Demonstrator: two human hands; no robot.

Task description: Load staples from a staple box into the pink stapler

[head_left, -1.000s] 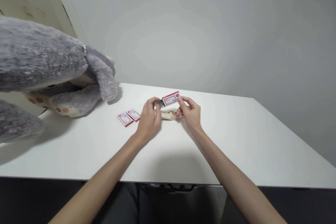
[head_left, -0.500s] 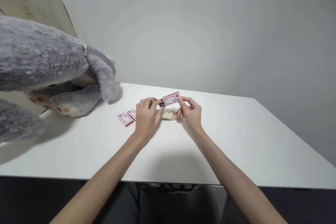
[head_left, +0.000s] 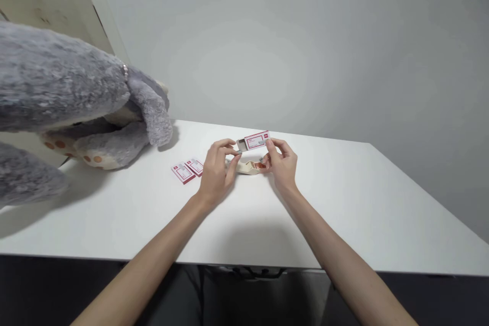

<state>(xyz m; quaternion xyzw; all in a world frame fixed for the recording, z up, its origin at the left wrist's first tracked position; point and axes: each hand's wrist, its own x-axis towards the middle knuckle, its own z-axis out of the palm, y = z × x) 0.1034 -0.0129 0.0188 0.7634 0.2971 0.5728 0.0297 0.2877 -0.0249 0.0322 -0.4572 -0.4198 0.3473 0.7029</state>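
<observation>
Red-and-white, that box is clamped in the right hand; whether the left hand beside it grips anything, I can't tell.

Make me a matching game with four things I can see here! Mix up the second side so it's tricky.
Things:
1. Plush toy
2. Pair of flat boxes
3. Raised box
4. Table

Clues:
A. Held in the fingers of the right hand
B. Plain white, with a wide flat top
C. Grey and furry
D. Lying side by side, left of the left hand

Right pairs: 1-C, 2-D, 3-A, 4-B
</observation>
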